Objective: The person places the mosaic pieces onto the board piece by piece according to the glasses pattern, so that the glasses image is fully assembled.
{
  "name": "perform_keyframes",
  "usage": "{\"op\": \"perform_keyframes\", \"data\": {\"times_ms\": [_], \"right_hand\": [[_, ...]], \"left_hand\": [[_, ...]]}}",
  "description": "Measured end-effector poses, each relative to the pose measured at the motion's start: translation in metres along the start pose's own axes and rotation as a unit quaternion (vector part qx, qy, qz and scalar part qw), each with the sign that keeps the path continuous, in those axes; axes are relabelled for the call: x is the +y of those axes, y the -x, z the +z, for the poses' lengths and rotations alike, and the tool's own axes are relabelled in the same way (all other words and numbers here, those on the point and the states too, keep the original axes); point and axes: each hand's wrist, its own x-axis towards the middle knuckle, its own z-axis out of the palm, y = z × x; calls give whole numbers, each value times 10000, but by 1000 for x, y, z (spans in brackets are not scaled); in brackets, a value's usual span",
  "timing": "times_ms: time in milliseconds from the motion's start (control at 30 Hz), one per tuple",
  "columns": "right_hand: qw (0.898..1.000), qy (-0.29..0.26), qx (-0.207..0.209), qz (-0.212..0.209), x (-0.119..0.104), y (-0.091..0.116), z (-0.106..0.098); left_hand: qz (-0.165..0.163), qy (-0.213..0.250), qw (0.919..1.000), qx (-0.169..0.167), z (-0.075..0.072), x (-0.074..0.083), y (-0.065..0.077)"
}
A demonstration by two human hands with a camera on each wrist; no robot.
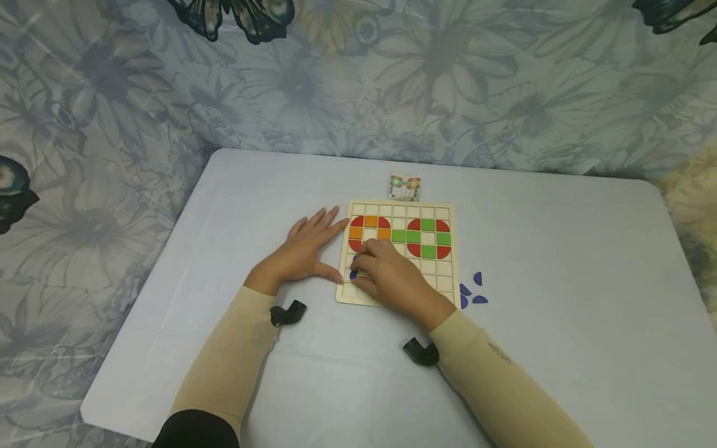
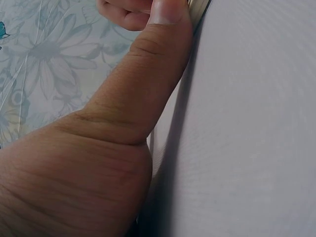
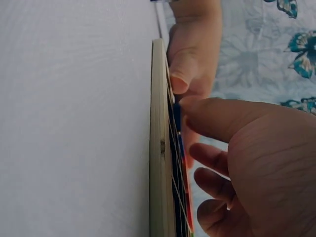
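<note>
A square wooden grid board lies on the table with red, orange and green tiles set in its cells. My left hand is spread flat at the board's left side, with the thumb and a fingertip at its edge. My right hand is over the board's lower left, fingers curled, pinching a small blue tile between thumb and finger at the grid. Another blue tile shows partly just above it. In the right wrist view, the thumb meets blue close to the board's surface. The curled fingers hide some cells.
Several loose blue round-edged tiles lie right of the board's lower corner. A small pattern card sits at the board's far edge, showing a similar coloured design. The white table meets a flowered cloth behind.
</note>
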Motion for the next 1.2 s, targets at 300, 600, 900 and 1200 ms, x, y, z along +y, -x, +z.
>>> {"op": "perform_keyframes", "data": {"times_ms": [300, 600, 900, 1200], "right_hand": [[9999, 63, 118, -89, 2, 1, 3], [9990, -348, 172, 205, 4, 6, -2], [9808, -1797, 253, 708, 9, 16, -18], [9480, -3059, 526, 699, 16, 31, -33]], "left_hand": [[73, 48, 9999, 62, 2, -2, 0], [-20, 53, 10000, 48, 2, -3, 0], [-90, -27, 10000, 26, 1, 0, -1], [-170, 13, 9998, 67, 2, 0, -2]]}}
